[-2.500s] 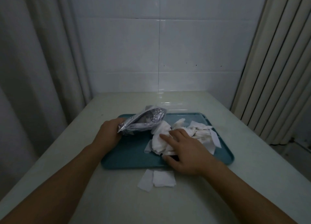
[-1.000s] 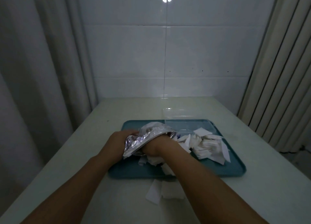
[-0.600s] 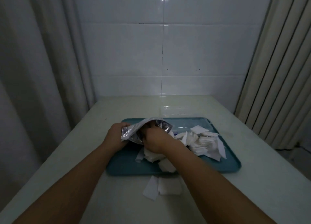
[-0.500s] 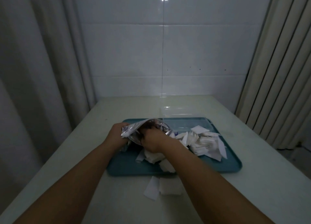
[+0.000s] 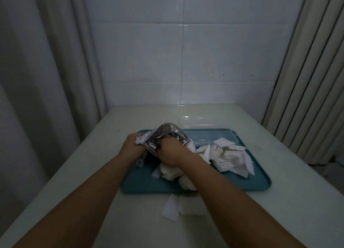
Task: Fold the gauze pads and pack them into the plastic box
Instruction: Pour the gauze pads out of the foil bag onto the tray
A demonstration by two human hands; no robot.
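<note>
Early stage: left hand point(image 5: 131, 146) fingers grasp the foil pouch point(image 5: 163, 136); right hand point(image 5: 172, 151) fingers reach inside (grip hidden). Gauze pads point(image 5: 228, 157) lie loose beside them; plastic box point(image 5: 197, 122) beyond, seemingly unpacked.

Tray point(image 5: 260, 184) middle and right crowded with loose gauze pads point(image 5: 230, 157); foil pouch point(image 5: 167, 136) and both hands block the tray's left-centre. Bare tray strip at front-left. Clear plastic box point(image 5: 197, 122) sits just behind the tray. Two pads point(image 5: 178, 207) on table point(image 5: 297, 192) at the tray's front edge. Table sides open; curtains flank both sides.
</note>
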